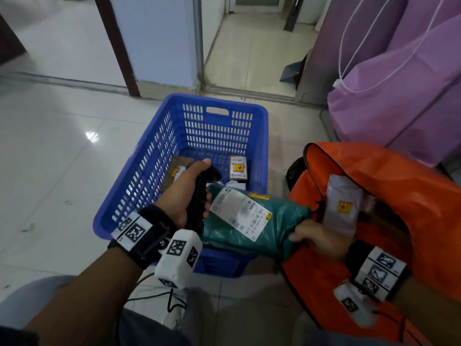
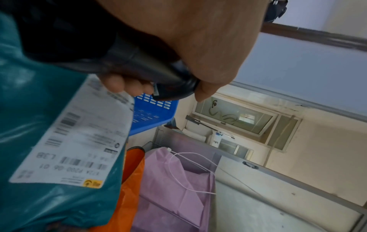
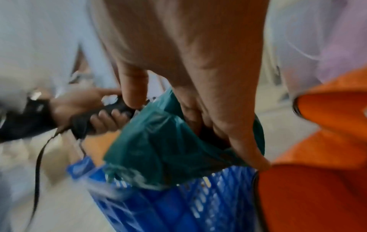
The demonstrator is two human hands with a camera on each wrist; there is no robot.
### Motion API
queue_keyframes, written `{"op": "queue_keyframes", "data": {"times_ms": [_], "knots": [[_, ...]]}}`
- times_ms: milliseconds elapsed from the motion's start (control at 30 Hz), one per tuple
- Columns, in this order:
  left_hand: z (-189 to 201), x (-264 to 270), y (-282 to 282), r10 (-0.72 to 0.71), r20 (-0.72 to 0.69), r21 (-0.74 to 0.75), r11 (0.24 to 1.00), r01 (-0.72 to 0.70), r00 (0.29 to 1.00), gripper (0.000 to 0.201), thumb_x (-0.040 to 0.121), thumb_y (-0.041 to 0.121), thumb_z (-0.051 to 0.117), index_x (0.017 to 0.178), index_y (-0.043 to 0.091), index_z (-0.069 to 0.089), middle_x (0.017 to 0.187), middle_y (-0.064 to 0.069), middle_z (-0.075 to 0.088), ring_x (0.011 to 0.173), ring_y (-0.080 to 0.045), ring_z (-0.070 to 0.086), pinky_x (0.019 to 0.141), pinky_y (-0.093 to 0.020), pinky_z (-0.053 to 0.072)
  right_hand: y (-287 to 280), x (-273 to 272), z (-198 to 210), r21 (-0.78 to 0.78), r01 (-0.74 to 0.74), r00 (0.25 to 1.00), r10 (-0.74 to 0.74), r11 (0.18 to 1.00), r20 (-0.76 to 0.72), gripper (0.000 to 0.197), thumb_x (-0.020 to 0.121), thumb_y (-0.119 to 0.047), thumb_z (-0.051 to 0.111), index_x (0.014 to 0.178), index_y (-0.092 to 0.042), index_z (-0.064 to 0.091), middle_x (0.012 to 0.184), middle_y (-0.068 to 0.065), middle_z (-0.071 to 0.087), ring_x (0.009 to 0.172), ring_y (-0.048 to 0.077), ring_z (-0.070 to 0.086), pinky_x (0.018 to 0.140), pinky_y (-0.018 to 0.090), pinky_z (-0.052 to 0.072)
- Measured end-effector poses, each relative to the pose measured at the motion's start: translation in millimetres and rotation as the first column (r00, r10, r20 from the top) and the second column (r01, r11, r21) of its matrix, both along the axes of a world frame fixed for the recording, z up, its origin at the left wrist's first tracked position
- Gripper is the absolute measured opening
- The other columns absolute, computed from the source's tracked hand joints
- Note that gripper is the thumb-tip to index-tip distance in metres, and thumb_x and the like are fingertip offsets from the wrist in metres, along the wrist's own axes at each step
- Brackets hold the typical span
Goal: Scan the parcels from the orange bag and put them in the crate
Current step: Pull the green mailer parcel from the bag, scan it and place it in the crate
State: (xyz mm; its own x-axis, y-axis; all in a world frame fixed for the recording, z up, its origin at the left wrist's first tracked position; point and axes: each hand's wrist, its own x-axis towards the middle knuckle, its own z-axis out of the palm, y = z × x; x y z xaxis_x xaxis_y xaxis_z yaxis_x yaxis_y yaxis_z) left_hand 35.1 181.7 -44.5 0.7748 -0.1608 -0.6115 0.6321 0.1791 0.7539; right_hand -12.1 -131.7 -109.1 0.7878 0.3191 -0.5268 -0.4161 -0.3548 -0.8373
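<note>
My right hand [image 1: 316,237] grips the near end of a green plastic parcel [image 1: 282,218], held level over the front right corner of the blue crate [image 1: 149,171]. Its white shipping label [image 1: 239,216] faces up. My left hand [image 1: 182,193] grips a black handheld scanner [image 1: 198,196] just left of the label, its head over the crate. The wrist views show the same green parcel [image 2: 35,97] [image 3: 155,141], the scanner [image 2: 143,66] [image 3: 89,124] and the label [image 2: 79,141]. The orange bag [image 1: 399,196] lies open at right with a white parcel [image 1: 343,203] inside.
Inside the crate lie a small box with a yellow label [image 1: 238,168] and another parcel [image 1: 178,171] partly hidden by my hand. A purple fabric bag [image 1: 399,96] stands at the right rear. A wall corner and doorway [image 1: 199,58] are behind the crate on the tiled floor.
</note>
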Motion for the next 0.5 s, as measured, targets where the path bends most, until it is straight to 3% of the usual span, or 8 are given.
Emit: {"op": "queue_keyframes", "data": {"times_ms": [67,133,200,267,400,500], "knots": [[-3.9,0.9,-8.4,-0.037,-0.012,0.016,0.999,0.037,0.999,0.055,0.09,0.066,0.062,0.099,0.012,0.069,0.064,-0.008,0.049,0.046,-0.024,0.047,0.043,-0.028,0.039,16.6,-1.2,-3.1,0.24,0.226,0.97,-0.197,0.944,-0.141,0.055,0.078,-0.038,0.082,0.121,-0.007,0.069,0.123,0.012,0.073,0.113,0.028,0.07,0.097,0.04,0.052],[-4.6,0.4,-15.9,-0.066,-0.011,0.034,0.997,0.066,0.998,0.054,0.092,0.065,0.062,0.102,0.013,0.068,0.063,-0.007,0.05,0.046,-0.023,0.047,0.044,-0.028,0.039,28.6,-3.1,-5.0,0.211,0.344,0.939,-0.336,0.915,-0.073,0.037,0.093,-0.035,0.071,0.126,-0.02,0.068,0.124,0.003,0.074,0.114,0.019,0.071,0.098,0.037,0.053],[-3.5,-0.4,-19.2,-0.092,0.008,0.04,0.995,0.092,0.996,0.053,0.093,0.066,0.061,0.107,0.015,0.071,0.066,-0.006,0.05,0.048,-0.022,0.046,0.047,-0.029,0.038,32.9,-0.8,-5.4,0.171,0.433,0.898,-0.44,0.885,-0.001,0.036,0.089,-0.033,0.075,0.124,-0.024,0.069,0.119,-0.004,0.076,0.108,0.012,0.072,0.093,0.031,0.056],[-3.0,-1.1,-19.1,-0.108,0.023,0.041,0.993,0.107,0.994,0.053,0.093,0.066,0.06,0.111,0.018,0.073,0.068,-0.005,0.048,0.051,-0.021,0.045,0.048,-0.03,0.037,32.4,2.9,-6.4,0.167,0.447,0.893,-0.45,0.879,-0.018,0.042,0.086,-0.029,0.08,0.126,-0.023,0.069,0.117,-0.005,0.077,0.107,0.012,0.073,0.093,0.031,0.057],[-4.6,-3.2,-14.7,-0.097,0.018,0.045,0.994,0.096,0.995,0.056,0.093,0.067,0.059,0.117,0.019,0.074,0.069,-0.006,0.048,0.05,-0.021,0.047,0.048,-0.029,0.038,32.0,10.5,-8.5,0.17,0.471,0.881,-0.454,0.865,-0.133,0.043,0.085,-0.015,0.08,0.126,-0.016,0.07,0.119,0.006,0.076,0.109,0.026,0.073,0.102,0.049,0.054],[-3.3,-4.6,-10.8,-0.08,0.017,0.05,0.996,0.079,0.997,0.048,0.093,0.066,0.06,0.103,0.022,0.076,0.067,-0.006,0.047,0.05,-0.022,0.046,0.049,-0.031,0.037,35.7,15.1,0.5,0.146,0.446,0.893,-0.428,0.883,-0.14,0.038,0.087,-0.006,0.074,0.124,-0.011,0.07,0.117,0.01,0.076,0.108,0.031,0.073,0.101,0.05,0.055]]}}
